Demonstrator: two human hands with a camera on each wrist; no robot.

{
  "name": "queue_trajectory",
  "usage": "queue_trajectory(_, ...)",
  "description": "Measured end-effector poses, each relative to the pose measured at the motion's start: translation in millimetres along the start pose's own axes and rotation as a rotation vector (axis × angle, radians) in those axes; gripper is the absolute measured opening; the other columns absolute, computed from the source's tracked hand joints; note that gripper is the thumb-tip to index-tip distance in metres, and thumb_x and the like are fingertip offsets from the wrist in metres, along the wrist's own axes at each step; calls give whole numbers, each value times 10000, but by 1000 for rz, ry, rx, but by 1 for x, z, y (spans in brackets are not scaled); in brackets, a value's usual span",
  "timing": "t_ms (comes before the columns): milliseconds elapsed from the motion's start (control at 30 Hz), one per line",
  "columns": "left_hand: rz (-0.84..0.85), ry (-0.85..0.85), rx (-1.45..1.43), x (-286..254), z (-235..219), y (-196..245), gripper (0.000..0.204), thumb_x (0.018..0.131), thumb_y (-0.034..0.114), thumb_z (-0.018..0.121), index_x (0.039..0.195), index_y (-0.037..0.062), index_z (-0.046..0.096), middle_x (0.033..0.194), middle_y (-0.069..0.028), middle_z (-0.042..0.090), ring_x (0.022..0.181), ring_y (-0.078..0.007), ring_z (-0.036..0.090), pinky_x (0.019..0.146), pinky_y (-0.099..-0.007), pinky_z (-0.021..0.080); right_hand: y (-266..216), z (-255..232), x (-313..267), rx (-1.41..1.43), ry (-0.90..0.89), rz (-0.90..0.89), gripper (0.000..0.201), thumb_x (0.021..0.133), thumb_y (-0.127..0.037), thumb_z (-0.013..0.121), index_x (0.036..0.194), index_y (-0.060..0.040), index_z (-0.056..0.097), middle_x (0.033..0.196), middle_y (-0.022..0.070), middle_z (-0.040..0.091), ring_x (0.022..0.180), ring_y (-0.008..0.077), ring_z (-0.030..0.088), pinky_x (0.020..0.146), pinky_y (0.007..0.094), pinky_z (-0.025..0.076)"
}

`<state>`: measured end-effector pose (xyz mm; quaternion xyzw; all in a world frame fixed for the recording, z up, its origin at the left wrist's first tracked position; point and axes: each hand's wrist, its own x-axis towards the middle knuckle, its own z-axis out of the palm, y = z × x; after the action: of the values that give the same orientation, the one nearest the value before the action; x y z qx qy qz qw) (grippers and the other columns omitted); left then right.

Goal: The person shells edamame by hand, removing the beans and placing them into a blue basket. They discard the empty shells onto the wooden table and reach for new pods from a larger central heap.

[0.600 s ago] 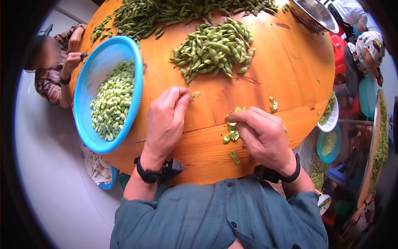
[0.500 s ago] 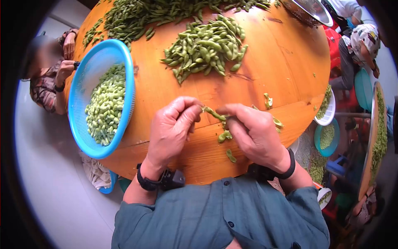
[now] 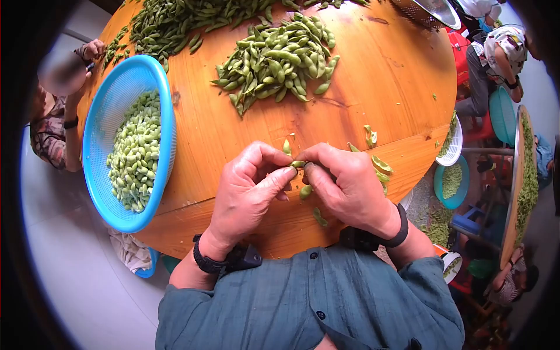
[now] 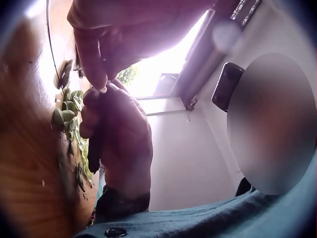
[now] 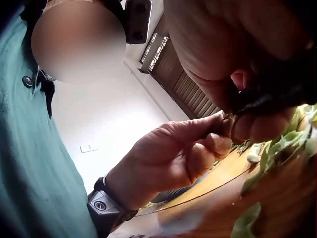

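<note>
Left hand's grip (image 3: 248,189) is narrow, thumb and index finger pinched on one end of a small green pod (image 3: 297,164), and the right hand's grip (image 3: 350,186) is just as tight, thumb and forefinger at the other end. So the pod sits right between the two sets of fingertips, up above the wooden surface (image 3: 408,87)! Closest to the wearer, one loose husk (image 3: 319,217) lies near the table's edge, with a green piece (image 3: 305,191) just under the fingertips. Off the right hand's knuckles, we've got opened husks (image 3: 382,166) scattered. Just past the left fingers, another pod (image 3: 286,147) shows. Out to the left, it's the big blue basket (image 3: 169,116), tilted, shelled beans (image 3: 137,154) banked up inside! Beyond the hands, a heap of whole pods (image 3: 280,58), then a darker, wider spread of pods (image 3: 175,23) at the far side, and a metal colander (image 3: 420,11) over at far right.
</note>
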<state>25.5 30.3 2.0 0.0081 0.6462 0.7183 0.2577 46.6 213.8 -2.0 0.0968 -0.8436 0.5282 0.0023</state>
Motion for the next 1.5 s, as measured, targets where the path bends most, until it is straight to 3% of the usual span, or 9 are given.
queue_trajectory(233,104,62,199,-1,5,-2,76,889,20,669,907,-4,600,799,-18,635,670,-57,584,574,-219,485,-1,3,1,-61,12,-48,56,851,-16,575,896,14,587,703,202,600,658,378,622,569,419,486)
queue_trajectory(433,700,36,712,6,1,-6,55,896,-2,646,903,-2,592,804,-31,648,659,-72,597,568,-218,480,2,4,3,-191,28,-175,72,830,16,573,878,-5,524,688,185,560,649,378,600,567,432,471)
queue_trajectory(500,-9,-51,26,2,-2,3,32,918,12,621,926,10,590,823,-56,662,652,-90,606,575,-221,493,3,-2,3,-99,-50,-156,56,833,19,566,868,0,526,700,189,572,657,376,603,565,424,469)
queue_trajectory(633,-248,-263,-402,10,-20,-2,87,947,84,605,1003,23,579,825,-66,664,617,-100,616,542,-211,508,6,-8,6,67,-98,-169,31,834,15,565,856,-1,549,694,187,577,637,354,600,552,391,464)
queue_trajectory(800,-288,-304,-469,10,-21,1,121,932,95,634,1019,30,580,829,-64,657,642,-107,622,558,-217,515,-14,-19,11,399,-295,375,43,856,-15,548,844,0,587,632,123,586,563,226,593,536,337,462)
queue_trajectory(1000,333,-25,397,4,-7,-4,61,920,72,647,925,12,657,838,-21,641,724,-67,597,616,-214,484,-8,-11,6,284,-196,254,56,859,-29,547,841,2,591,632,118,594,554,224,592,536,337,469)
queue_trajectory(1200,-63,-70,-120,8,-12,-3,122,941,98,631,1004,-6,643,850,-21,655,674,-64,588,594,-209,491,-1,-6,-1,13,-186,-139,59,836,-68,622,818,-16,600,663,141,599,598,315,607,553,382,483)
queue_trajectory(1333,-132,-98,-226,9,-13,-3,113,932,89,642,1001,0,643,846,-19,653,672,-57,581,582,-196,484,3,-17,-4,-146,-292,-138,100,823,-107,669,818,-24,614,682,139,605,635,319,624,563,393,488)
queue_trajectory(1500,-91,-108,-169,8,-8,1,100,903,81,677,962,13,634,836,-7,647,673,-53,572,579,-196,473,-1,-15,-5,38,0,-9,86,817,-88,694,848,-22,649,717,125,639,636,252,640,575,335,495)
